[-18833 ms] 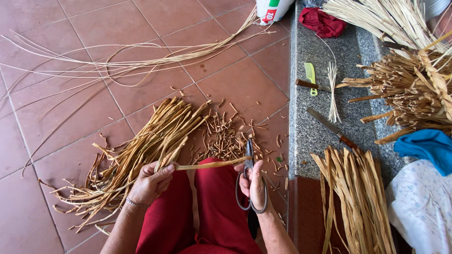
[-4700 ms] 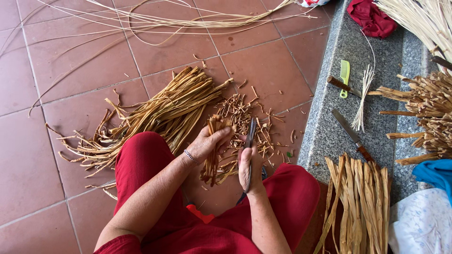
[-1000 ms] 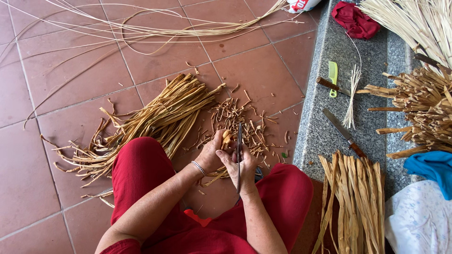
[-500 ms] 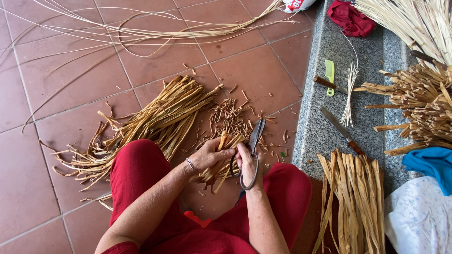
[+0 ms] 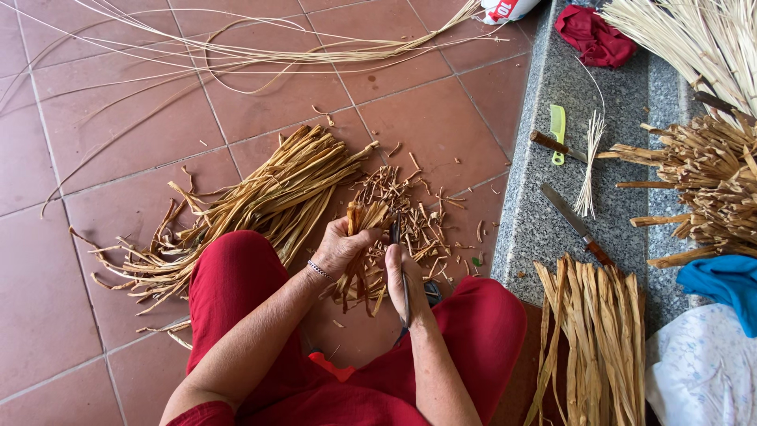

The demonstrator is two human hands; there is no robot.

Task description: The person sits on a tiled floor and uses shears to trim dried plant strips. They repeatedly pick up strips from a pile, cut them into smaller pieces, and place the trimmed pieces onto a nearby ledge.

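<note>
A heap of strips (image 5: 260,205) is lying on the tiles at left. A bunch (image 5: 359,237) is being gripped by the closed left hand (image 5: 341,246) above the lap; scissors (image 5: 402,276) are being held in the right hand (image 5: 404,278), beside cut scraps (image 5: 422,225). On the ledge (image 5: 536,229), a knife (image 5: 576,223) and a stack of flat strips (image 5: 599,331) are lying.

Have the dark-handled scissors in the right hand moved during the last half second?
Yes. The dark-handled scissors swung from tilting toward the grey stone ledge to nearly upright.
</note>
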